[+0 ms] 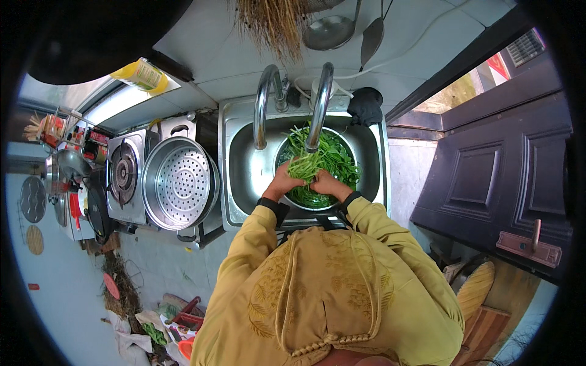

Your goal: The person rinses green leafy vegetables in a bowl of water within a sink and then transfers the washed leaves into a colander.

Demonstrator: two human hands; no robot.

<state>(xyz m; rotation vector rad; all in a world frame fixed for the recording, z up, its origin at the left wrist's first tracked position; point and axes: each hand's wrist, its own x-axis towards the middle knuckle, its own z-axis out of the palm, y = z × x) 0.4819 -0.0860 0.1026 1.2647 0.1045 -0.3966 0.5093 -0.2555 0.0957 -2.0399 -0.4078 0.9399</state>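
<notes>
Long-stemmed leafy greens (341,158) fill a round metal basin (278,151) of water inside the stainless steel sink (242,160). Over the basin's near half, my left hand (282,179) is closed around a bunch of pale green stems (304,167). My right hand (328,184) meets the same bunch from the other side, its fingers bent against the lower stems and partly hidden. The curved chrome faucet (320,107) reaches down just above the bunch. A second chrome spout (262,105) hangs over the sink's left part.
Left of the sink, a perforated steamer pot (181,183) stands beside a gas burner (123,171). A black cloth (366,105) lies on the sink's back right corner. A ladle (329,33) and a spatula (372,39) hang on the wall. At right is a dark panelled door (476,183).
</notes>
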